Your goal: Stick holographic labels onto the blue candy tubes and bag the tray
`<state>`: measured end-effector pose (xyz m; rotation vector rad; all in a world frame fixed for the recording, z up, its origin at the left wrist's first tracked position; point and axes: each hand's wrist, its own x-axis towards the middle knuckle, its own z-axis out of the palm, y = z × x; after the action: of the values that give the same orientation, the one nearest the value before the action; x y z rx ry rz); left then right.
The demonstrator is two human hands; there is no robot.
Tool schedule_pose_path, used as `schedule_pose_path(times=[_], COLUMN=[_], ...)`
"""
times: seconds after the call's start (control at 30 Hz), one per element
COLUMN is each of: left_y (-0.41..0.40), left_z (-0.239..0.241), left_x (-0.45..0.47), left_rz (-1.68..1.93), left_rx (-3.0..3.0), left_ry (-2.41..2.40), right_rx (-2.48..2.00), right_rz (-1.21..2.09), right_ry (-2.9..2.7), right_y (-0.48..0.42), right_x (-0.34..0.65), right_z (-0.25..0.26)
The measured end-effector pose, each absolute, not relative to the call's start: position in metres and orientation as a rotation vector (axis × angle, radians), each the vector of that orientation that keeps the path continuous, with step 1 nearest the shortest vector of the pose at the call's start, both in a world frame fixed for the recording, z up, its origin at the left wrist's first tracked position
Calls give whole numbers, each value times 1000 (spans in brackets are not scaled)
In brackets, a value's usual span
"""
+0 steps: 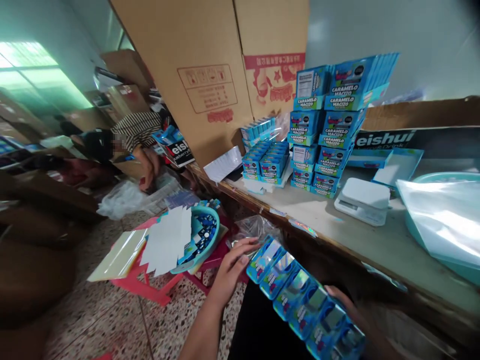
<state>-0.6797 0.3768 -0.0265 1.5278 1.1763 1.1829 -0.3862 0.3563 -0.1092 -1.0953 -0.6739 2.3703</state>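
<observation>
I hold a row of several small blue candy boxes [303, 300] end to end between my hands, slanting from upper left to lower right below the table's edge. My left hand [230, 270] presses its fingers against the row's far end. My right hand [347, 305] cups the near end from beneath; only its fingertips show. On the table, tall stacks of blue "Caramelo Macizo" display boxes [330, 125] stand beside lower rows of small blue boxes [266, 160].
A white scale [363, 200] and a teal basin [442, 220] covered by clear plastic sit on the wooden table [337, 225]. Large cardboard cartons [210, 75] stand behind. A pink stool [150, 285] holds a teal bowl [202, 235] and white cards. A person in stripes [138, 132] works at left.
</observation>
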Motion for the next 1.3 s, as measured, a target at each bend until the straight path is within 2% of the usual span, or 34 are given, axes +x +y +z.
schedule_pose_path(times=[0.17, 0.53, 0.67, 0.83, 1.07, 1.3], left_y=[379, 370, 376, 389, 388, 388], left_z=[-42, -107, -104, -87, -93, -98], left_x=[-693, -694, -685, -670, -673, -683], left_rz=[1073, 1040, 953, 868, 765, 808], left_rx=[1371, 1225, 1416, 1736, 1902, 1927], left_ry=[1485, 1807, 1859, 1950, 2104, 2176], right_rx=[-1015, -872, -910, -929, -1060, -1114], right_rz=[2421, 2456, 2282, 2342, 2036, 1829], right_ry=[-659, -803, -854, -1020, -1246, -1482], right_y=[360, 365, 378, 392, 393, 379], right_x=[-401, -403, -394, -391, -413, -418], right_z=[-136, -165, -158, -152, -166, -136])
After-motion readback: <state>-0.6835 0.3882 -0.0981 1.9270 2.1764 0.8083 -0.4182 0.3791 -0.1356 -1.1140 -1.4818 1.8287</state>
